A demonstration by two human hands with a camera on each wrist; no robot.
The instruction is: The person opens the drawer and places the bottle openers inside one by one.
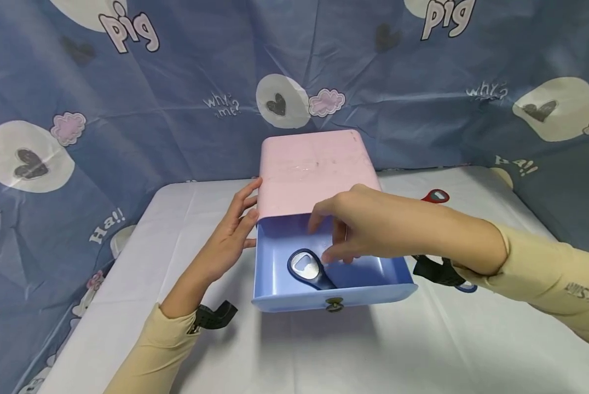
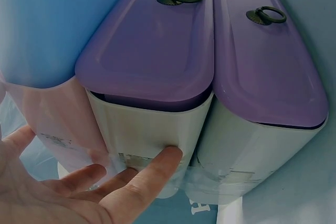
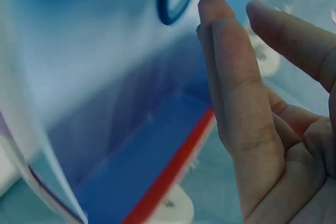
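A pink-topped drawer unit (image 1: 314,169) stands on the table with its top blue drawer (image 1: 275,273) pulled out. My left hand (image 1: 227,238) rests its spread fingers along the unit's left side; in the left wrist view a fingertip lies against a white casing (image 2: 152,129). Over the drawer hangs my right hand (image 1: 358,221), fingers a little bent and nothing visible between them. Near its thumb, inside the drawer, lies a dark blue-handled tool (image 1: 311,278) with an oval head around a silvery plate. Its blue ring (image 3: 164,3) also shows in the right wrist view.
Two purple drawers (image 2: 152,45) with ring pulls sit closed below the blue one. Right of the unit lie a red-rimmed oval tool (image 1: 436,196) and a blue object (image 1: 467,288), partly hidden by the right arm. A patterned blue cloth (image 1: 201,65) hangs behind the white table (image 1: 201,208).
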